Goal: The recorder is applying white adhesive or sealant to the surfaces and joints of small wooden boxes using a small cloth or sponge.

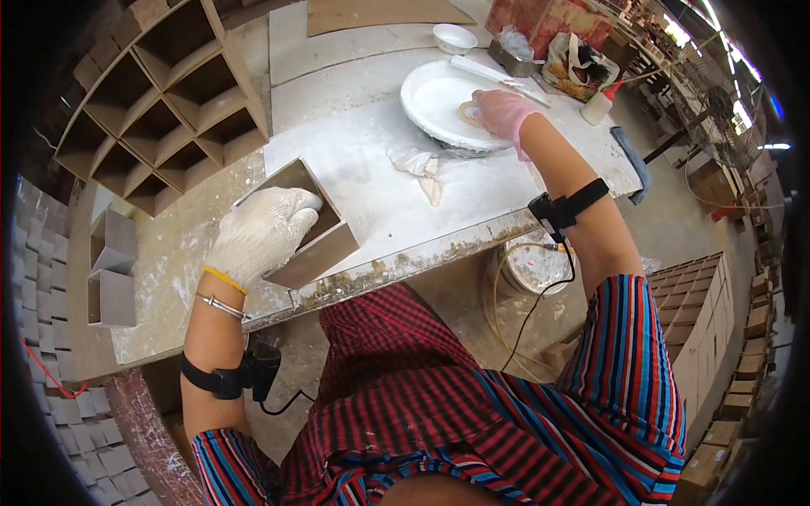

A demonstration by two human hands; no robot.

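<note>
My left hand [263, 229], in a white knit glove with a yellow cuff, grips the wall of an open grey-brown box [322, 255] at the table's near edge. Its fingers reach inside the box and are partly hidden. At the upper right my right hand [504, 116], in a pink glove, is closed on a small pale-yellow pad [467, 112] whose exact kind I cannot make out. That pad is over a wide white basin [413, 115] of white liquid. A white flat stick [485, 71] lies across the basin's far rim. Below the basin is a crumpled white rag [419, 171].
A cardboard-brown grid [173, 93] of square compartments stands far left, with small boxes [112, 295] nearer. Behind the basin are a white bowl [455, 38] and a metal tin [513, 61]. A red-tipped squeeze bottle [597, 108] stands right. A bucket [540, 266] sits below the edge.
</note>
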